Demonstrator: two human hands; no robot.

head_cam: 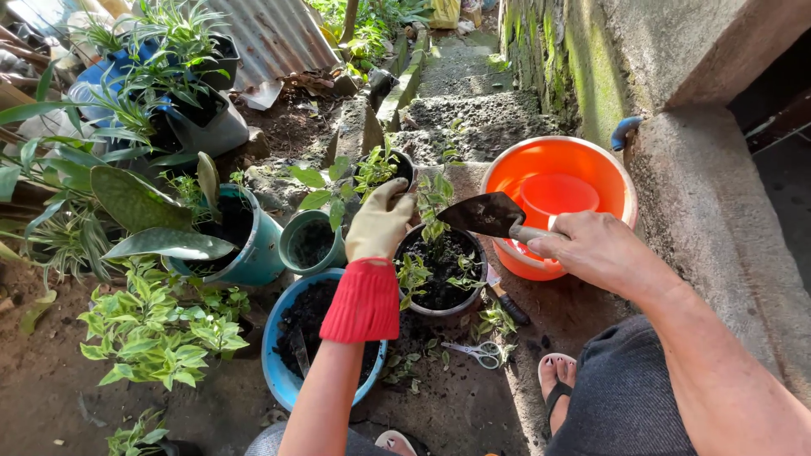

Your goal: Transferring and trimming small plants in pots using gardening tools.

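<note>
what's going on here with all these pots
A person crouches among potted plants. Their left hand, in a pale glove with a red cuff, reaches to the small plant in the black pot of dark soil. Their bare right hand holds a trowel above that pot. An orange bucket stands behind, and scissors lie on the ground.

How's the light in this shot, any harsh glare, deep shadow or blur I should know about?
Head view: hard sunlight falls on the upper left plants and the orange bucket, whose rim glows near overexposed; the soil in the black pot and the blue basin sits in shade with little detail; the gloved left hand, right hand and trowel look sharp; edges bow slightly from the wide lens.
</note>
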